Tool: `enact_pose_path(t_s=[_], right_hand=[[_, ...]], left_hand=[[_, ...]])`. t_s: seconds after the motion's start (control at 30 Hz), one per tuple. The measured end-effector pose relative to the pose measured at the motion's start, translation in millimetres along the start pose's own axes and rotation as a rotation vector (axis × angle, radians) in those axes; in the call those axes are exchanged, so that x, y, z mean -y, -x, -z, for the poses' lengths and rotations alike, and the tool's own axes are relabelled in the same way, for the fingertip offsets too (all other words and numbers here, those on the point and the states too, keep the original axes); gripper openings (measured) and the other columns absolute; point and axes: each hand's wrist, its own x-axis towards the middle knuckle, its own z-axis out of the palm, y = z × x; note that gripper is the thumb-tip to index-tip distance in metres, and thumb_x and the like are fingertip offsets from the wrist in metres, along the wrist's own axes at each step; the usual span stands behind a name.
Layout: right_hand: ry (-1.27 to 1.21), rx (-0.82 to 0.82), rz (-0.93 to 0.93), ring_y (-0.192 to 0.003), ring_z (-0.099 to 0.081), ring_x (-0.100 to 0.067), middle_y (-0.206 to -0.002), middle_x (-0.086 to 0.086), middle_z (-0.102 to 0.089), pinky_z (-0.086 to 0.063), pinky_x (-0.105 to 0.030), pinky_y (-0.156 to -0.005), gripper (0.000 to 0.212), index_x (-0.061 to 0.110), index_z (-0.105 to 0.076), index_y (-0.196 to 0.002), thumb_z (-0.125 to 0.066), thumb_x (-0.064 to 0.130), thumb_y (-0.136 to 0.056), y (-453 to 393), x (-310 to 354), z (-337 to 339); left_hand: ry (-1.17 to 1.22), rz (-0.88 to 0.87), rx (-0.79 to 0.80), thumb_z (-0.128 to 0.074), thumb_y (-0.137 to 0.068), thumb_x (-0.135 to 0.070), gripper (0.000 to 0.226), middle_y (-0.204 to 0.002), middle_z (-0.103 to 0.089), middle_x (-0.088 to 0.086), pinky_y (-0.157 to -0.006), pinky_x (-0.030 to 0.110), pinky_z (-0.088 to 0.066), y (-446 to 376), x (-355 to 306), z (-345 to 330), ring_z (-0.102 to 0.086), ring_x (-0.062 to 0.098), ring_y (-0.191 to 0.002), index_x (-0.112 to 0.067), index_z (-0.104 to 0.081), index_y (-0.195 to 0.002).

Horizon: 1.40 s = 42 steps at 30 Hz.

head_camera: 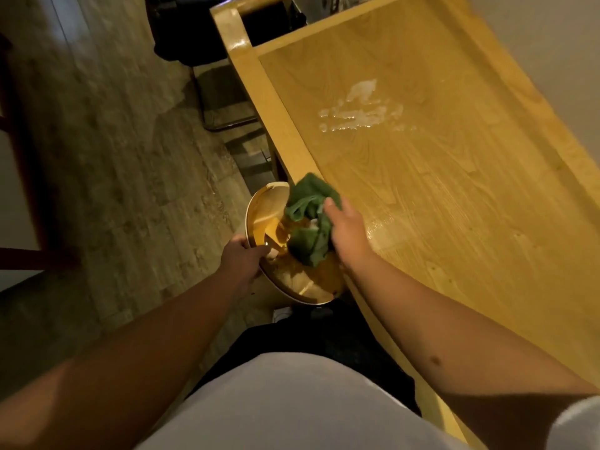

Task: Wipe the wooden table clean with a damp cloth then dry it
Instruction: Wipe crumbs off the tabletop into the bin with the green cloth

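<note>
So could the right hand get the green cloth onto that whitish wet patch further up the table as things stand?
Probably yes. The right hand holds the green cloth over the bin at the wooden table edge, and the bare tabletop between it and the wet patch has nothing in the way. It may need a lean forward.

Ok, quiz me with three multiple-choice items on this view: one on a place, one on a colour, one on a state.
1. Where is the cloth?
A. Flat at mid-table
B. Over the bin beside the table edge
C. On the floor

2. What colour is the cloth?
A. Green
B. White
C. Red

3. What state is the wooden table in?
A. Covered with plates
B. Wet smear on it
C. Draped with a tablecloth

Answers: 1 B, the right hand holds it above the bin that the left hand grips. 2 A, it is plainly green. 3 B, a pale wet patch shines mid-table.
</note>
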Motion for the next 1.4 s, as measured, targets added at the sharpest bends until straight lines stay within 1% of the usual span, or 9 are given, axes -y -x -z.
enact_pose_path(t_s=[0.13,0.2,0.3,0.43,0.63,0.97,1.13,1.23,1.4], right_hand=[[-0.308,-0.220,0.008,-0.098,-0.072,-0.027,-0.112,-0.012,-0.073,-0.060,-0.042,-0.081,0.025,0.014,-0.061,-0.122,-0.051,0.025,-0.102,-3.6,29.2,75.7],[-0.115,-0.389,0.073,-0.101,-0.069,-0.029,-0.114,-0.013,-0.071,-0.058,-0.045,-0.087,0.032,0.010,-0.061,-0.125,-0.053,0.028,-0.101,-8.0,39.5,127.1],[0.492,-0.558,0.142,-0.113,-0.060,-0.031,-0.115,-0.009,-0.065,-0.047,-0.037,-0.092,0.038,0.011,-0.058,-0.131,-0.050,0.031,-0.100,-10.4,30.2,185.5],[1.155,-0.394,0.208,-0.148,-0.025,-0.029,-0.158,-0.008,-0.036,-0.020,-0.047,-0.118,0.046,0.016,-0.041,-0.148,-0.046,0.026,-0.103,-11.4,-21.8,187.0],[1.322,-0.276,0.316,-0.148,-0.025,-0.027,-0.160,-0.005,-0.033,-0.016,-0.046,-0.121,0.055,0.020,-0.036,-0.152,-0.046,0.039,-0.101,-14.1,-35.4,134.6],[1.267,-0.112,0.401,-0.147,-0.031,-0.024,-0.156,-0.002,-0.041,-0.016,-0.039,-0.119,0.050,0.024,-0.049,-0.145,-0.058,0.025,-0.096,3.2,-54.7,58.8],[1.179,-0.064,0.413,-0.146,-0.031,-0.018,-0.154,0.004,-0.043,-0.009,-0.030,-0.117,0.044,0.025,-0.053,-0.142,-0.056,0.020,-0.098,1.9,-57.9,15.8],[1.079,-0.017,0.391,-0.144,-0.036,-0.019,-0.150,0.000,-0.049,-0.012,-0.025,-0.113,0.040,0.021,-0.057,-0.139,-0.056,0.020,-0.099,3.8,-55.7,-5.4],[0.756,0.067,0.241,-0.107,-0.061,-0.016,-0.113,0.005,-0.070,-0.040,-0.015,-0.080,0.027,0.032,-0.066,-0.123,-0.058,0.027,-0.098,14.5,-49.5,-24.3]], left_hand=[[-0.028,0.009,-0.001,-0.073,-0.084,-0.005,0.019,-0.100,-0.065,0.019,-0.072,0.047,-0.056,0.6,8.2,-7.3,-0.065,0.033,-0.087,-0.013,-0.057,-0.090],[-0.040,0.025,0.009,-0.073,-0.085,-0.006,0.020,-0.105,-0.065,0.019,-0.079,0.048,-0.056,0.8,9.6,-9.5,-0.066,0.034,-0.095,-0.013,-0.057,-0.094],[-0.041,0.042,0.024,-0.073,-0.085,-0.006,0.023,-0.110,-0.065,0.020,-0.075,0.044,-0.054,-0.1,8.4,-10.3,-0.066,0.036,-0.100,-0.011,-0.059,-0.102],[-0.031,0.068,0.053,-0.073,-0.085,-0.006,0.038,-0.116,-0.064,0.016,-0.087,0.049,-0.056,0.5,5.2,-11.9,-0.065,0.035,-0.106,-0.011,-0.058,-0.120],[-0.033,0.081,0.061,-0.072,-0.086,-0.006,0.032,-0.116,-0.063,0.015,-0.093,0.057,-0.054,2.3,4.6,-17.1,-0.064,0.034,-0.106,-0.013,-0.056,-0.113],[-0.046,0.022,0.037,-0.070,-0.087,-0.004,0.018,-0.097,-0.064,0.015,-0.058,0.032,-0.049,1.7,2.5,-7.0,-0.065,0.027,-0.083,-0.010,-0.055,-0.093],[-0.030,0.009,0.044,-0.069,-0.086,-0.002,0.020,-0.088,-0.066,0.017,-0.062,0.037,-0.054,-2.4,0.0,6.9,-0.066,0.030,-0.079,-0.013,-0.052,-0.085],[-0.078,-0.036,0.035,-0.071,-0.086,-0.007,0.031,-0.071,-0.058,0.011,-0.044,0.027,-0.043,-5.0,-3.6,18.6,-0.058,0.023,-0.058,-0.016,-0.042,-0.076],[-0.075,-0.080,-0.002,-0.072,-0.084,-0.007,0.038,-0.055,-0.043,0.011,-0.038,0.023,-0.029,-8.5,-14.2,30.9,-0.037,0.017,-0.037,-0.017,-0.036,-0.074]])
